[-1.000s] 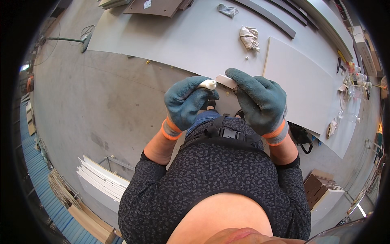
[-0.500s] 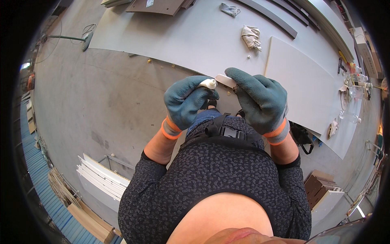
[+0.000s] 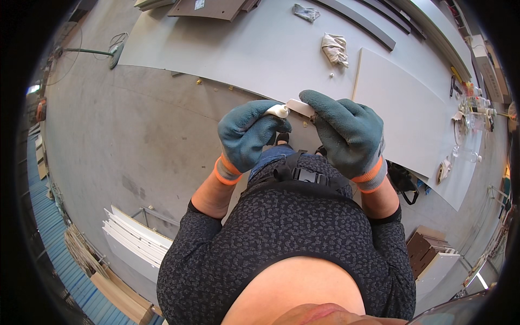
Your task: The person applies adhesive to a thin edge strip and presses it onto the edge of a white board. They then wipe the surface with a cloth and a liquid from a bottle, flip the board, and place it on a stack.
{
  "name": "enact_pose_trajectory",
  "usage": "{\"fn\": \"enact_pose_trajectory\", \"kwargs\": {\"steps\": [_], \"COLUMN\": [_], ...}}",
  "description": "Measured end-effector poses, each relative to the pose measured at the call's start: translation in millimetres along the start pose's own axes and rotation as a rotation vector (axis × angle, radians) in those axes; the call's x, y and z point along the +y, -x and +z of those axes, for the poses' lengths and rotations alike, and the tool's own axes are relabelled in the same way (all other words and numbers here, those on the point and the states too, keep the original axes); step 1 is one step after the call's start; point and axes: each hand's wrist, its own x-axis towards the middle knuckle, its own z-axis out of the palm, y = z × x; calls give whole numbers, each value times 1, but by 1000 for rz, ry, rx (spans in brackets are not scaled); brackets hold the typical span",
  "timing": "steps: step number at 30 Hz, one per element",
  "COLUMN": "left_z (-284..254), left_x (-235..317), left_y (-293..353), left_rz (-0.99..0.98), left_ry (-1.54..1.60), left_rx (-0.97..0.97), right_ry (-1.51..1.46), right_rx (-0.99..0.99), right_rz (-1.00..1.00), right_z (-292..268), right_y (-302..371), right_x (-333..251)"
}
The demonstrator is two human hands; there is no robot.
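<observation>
Both my hands wear teal-coated work gloves with orange cuffs and are raised in front of my waist, over the table's near edge. My left hand point(image 3: 248, 132) is closed round a small white tube point(image 3: 278, 111), whose narrow nozzle end pokes out past the thumb toward the right. Between the fingers and thumb of my right hand point(image 3: 346, 130) is a flat white piece point(image 3: 299, 107) with a slanted end, its exact kind unclear. The piece's tip is right by the tube's nozzle; whether they touch I cannot tell. The gloves hide the rest of both things.
A large pale table point(image 3: 244, 49) stretches ahead, bearing a crumpled cream cloth point(image 3: 335, 50), a grey rag point(image 3: 306, 13) and a white panel point(image 3: 401, 116). Dark strips point(image 3: 355, 21) lie at the back, bottles point(image 3: 476, 103) at the right. White boards point(image 3: 138, 233) lean at lower left.
Almost nothing differs. The white piece in my right hand has shifted slightly left, closer to the tube's nozzle; both hands keep their grip.
</observation>
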Motion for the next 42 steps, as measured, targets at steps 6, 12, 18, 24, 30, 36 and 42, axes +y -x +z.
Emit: {"fn": "enact_pose_trajectory", "kwargs": {"steps": [6,12,18,24,30,36,42], "left_z": [0,-3,-3,-2,-1,-1,-1], "left_x": [1,2,1,3,3,3,2], "left_y": [0,1,1,0,2,1,2], "left_rz": [-27,40,37,38,-27,42,7], "left_ry": [37,-161,-130,-119,-46,-162,-156], "left_rx": [16,-40,-26,-29,13,-37,-25], "right_ry": [4,24,17,38,49,80,49], "right_rx": [-7,-15,-31,-13,-17,-1,-10], "right_rz": [14,19,35,9,17,-30,-34], "right_z": [0,0,-1,0,-1,-2,-1], "right_y": [0,0,0,0,-1,1,2], "right_x": [-1,-2,-4,-3,-5,-3,-2]}}
